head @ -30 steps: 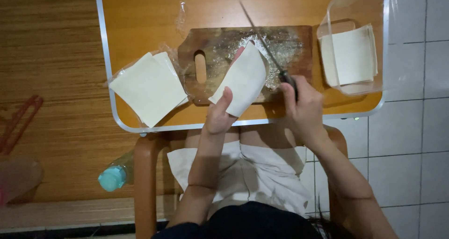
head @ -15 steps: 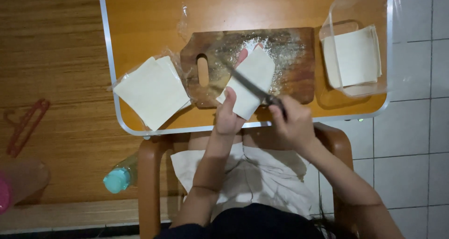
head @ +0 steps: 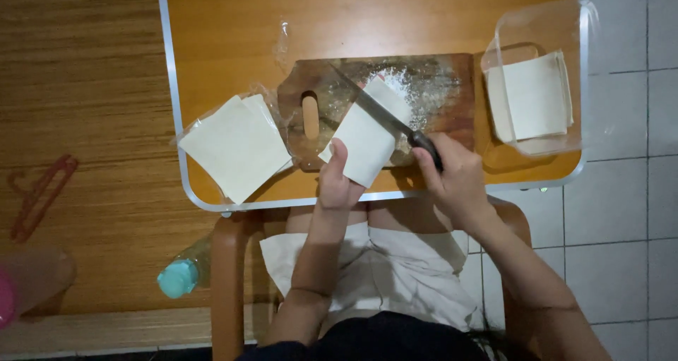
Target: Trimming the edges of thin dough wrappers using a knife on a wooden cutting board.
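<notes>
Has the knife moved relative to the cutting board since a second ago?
Yes. The knife swung from the cutting board right half to lie diagonally across the dough sheet mid-board.
</notes>
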